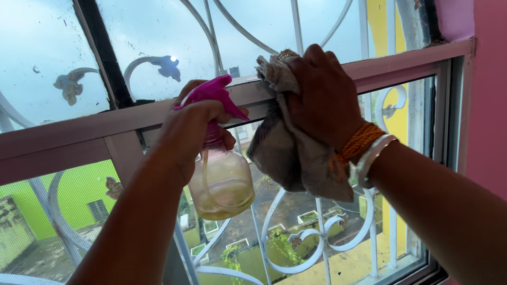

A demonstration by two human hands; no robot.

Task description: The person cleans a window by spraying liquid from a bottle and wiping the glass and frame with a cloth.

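Beyond the pink window frame [95,132], white grillwork [296,248] is showing. Left hand [187,134] is gripping a pink-topped spray bottle [222,179], while right hand [325,100] is clutching a grey cloth [288,153] against the frame.

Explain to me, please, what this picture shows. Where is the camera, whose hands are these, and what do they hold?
The one picture comes from a camera worn on a person's head, looking at that person's own two bare hands in front of a window. The left hand grips a clear spray bottle with a pink trigger top and some yellowish liquid inside. The right hand presses a brownish cloth against the pink window frame; its wrist wears an orange thread and a pale bangle. Behind the dirty glass is a white curled metal grille, and green and yellow buildings lie below.
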